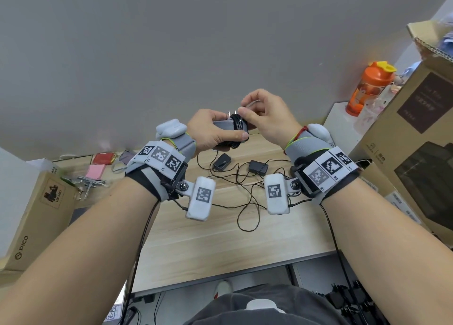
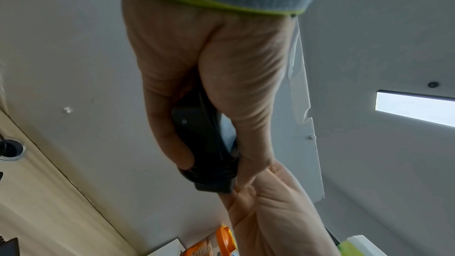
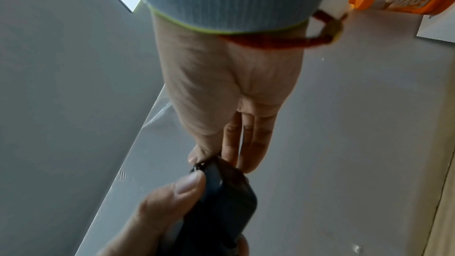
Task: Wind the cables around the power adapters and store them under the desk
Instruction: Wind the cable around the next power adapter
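My left hand (image 1: pixel 210 131) grips a black power adapter (image 1: pixel 224 126) above the desk, its two metal prongs pointing up and its thin black cable (image 1: pixel 239 126) wound in loops round its body. The same adapter (image 2: pixel 197 135) shows in the left wrist view between my thumb and fingers. My right hand (image 1: pixel 259 113) pinches the cable against the adapter's right end; the right wrist view shows the thumb and forefinger (image 3: pixel 197 155) meeting at the adapter (image 3: pixel 221 201). Two more black adapters (image 1: pixel 221 162) (image 1: pixel 258 167) lie on the wooden desk (image 1: pixel 220 239) amid loose tangled cables (image 1: pixel 247 202).
A PICO cardboard box (image 1: pixel 36 221) stands at the left, large cartons (image 1: pixel 411 138) at the right, an orange bottle (image 1: pixel 370 86) at the back right. Small clutter and grey cables (image 1: pixel 90 182) lie at the back left. Dark adapters (image 1: pixel 343 297) sit below the desk's front edge.
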Demonstrator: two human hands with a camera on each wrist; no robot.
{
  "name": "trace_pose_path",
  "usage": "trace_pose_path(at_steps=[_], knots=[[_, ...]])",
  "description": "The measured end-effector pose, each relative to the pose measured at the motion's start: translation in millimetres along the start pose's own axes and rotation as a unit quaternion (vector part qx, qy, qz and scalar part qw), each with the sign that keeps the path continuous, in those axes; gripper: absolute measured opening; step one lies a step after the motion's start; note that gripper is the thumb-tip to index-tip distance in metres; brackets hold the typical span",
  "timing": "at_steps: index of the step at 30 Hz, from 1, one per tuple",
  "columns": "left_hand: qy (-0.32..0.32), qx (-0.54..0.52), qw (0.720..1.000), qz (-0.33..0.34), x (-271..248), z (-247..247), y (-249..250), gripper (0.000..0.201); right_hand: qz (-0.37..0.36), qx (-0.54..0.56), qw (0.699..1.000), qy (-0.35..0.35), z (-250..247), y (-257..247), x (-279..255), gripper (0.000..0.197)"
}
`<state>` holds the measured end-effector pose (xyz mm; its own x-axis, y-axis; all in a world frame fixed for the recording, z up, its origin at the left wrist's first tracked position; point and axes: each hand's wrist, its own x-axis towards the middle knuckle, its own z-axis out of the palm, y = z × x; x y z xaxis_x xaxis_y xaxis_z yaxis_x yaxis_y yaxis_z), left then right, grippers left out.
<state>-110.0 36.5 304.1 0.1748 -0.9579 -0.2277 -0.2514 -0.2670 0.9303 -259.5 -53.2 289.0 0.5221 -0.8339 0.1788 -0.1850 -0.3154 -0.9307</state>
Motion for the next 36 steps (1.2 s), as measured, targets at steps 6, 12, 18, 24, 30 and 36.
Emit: trace_pose_path(at_steps=[6, 12, 18, 24, 30, 36], knots=[[-0.009, 0.030, 0.999, 0.009, 0, 2, 2, 0.034, 0.013, 0.000, 1.000, 0.013, 0, -1, 0, 0.011], [-0.030, 0.054, 0.998, 0.034, -3, 6, 2, 0.042, 0.016, 0.012, 1.000, -0.014, -5, 1, -2, 0.011], [-0.036, 0.054, 0.998, 0.027, 0, 5, 3, 0.057, 0.072, 0.090, 0.992, -0.060, -9, 6, -8, 0.009], [-0.065, 0.083, 0.994, 0.014, 4, 16, 5, 0.062, 0.087, -0.010, 0.996, -0.012, -11, 15, -7, 0.027], [-0.076, 0.138, 0.987, 0.011, 11, 31, 0, 0.052, 0.114, -0.060, 0.991, 0.030, -17, 30, -13, 0.022], [-0.081, 0.172, 0.982, 0.020, 17, 53, -18, 0.033, 0.197, 0.043, 0.979, 0.021, -24, 52, -31, 0.028]])
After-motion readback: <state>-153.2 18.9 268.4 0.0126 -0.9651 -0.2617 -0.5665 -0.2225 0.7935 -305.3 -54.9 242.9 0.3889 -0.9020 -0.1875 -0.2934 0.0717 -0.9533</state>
